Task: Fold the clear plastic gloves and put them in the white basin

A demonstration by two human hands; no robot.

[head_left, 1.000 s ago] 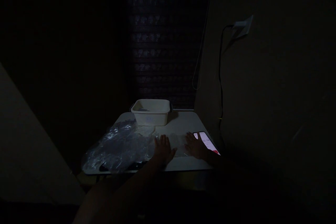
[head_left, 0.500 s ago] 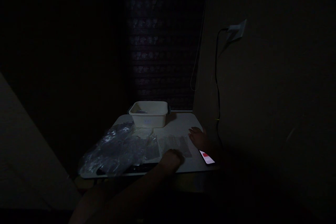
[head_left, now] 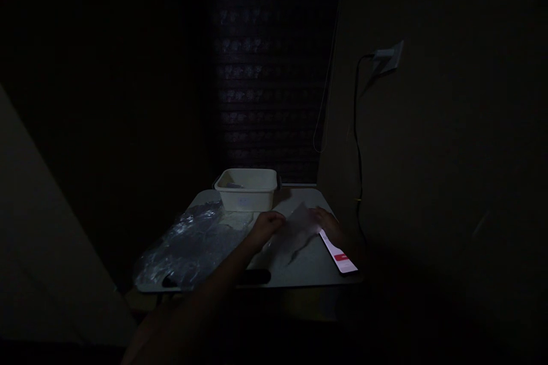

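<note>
A thin, see-through plastic piece, perhaps a small bag (head_left: 295,231), is lifted and tilted above the white table. My left hand (head_left: 266,225) pinches its left edge, fingers closed. At its right side is my right hand (head_left: 327,223), its fingertips partly behind the film and apparently closed on its edge. A lit phone (head_left: 340,254) lies just below my right hand. To the left of my left hand spreads a crumpled heap of clear plastic (head_left: 192,242). Dim light hides finer detail.
A white plastic tub (head_left: 247,199) with dark side handles stands at the back of the table (head_left: 299,274), something pale inside it. A slot opens near the front edge. On the right wall, a black cord (head_left: 356,125) hangs from an outlet (head_left: 389,60).
The see-through piece that lay flat between my hands is now raised off the table. My left hand has moved up and slightly left with it; my right hand has closed at its edge.
</note>
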